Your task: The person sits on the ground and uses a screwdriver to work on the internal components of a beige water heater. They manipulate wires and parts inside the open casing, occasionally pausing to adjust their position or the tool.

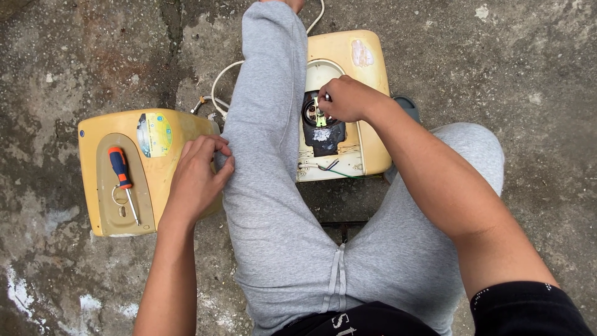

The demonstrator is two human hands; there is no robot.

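Right hand is curled shut over the middle of the opened yellow appliance base, its fingertips pinching a small part at the black round component inside; what the part is cannot be told. Left hand lies half curled with its fingers bent, holding nothing, its fingertips pressed on the grey trouser leg and its heel over the near edge of the yellow cover.

Rough grey concrete floor, stained and cracked, fills the whole view, and everything lies on it. Across the middle stretch the person's legs in grey sweatpants, the left leg reaching straight ahead between the two yellow pieces. The appliance base lies just right of that leg, open side up, with a pale inner plate, a black block below the round component and thin wires at its near edge. The cover lies left of the leg, well apart from the base, with a recessed panel and a round sticker on top. A white cord loops on the floor between cover and leg. Smallest, an orange and blue handled screwdriver lies in the cover's recess, tip pointing toward the person, beside a small metal ring.
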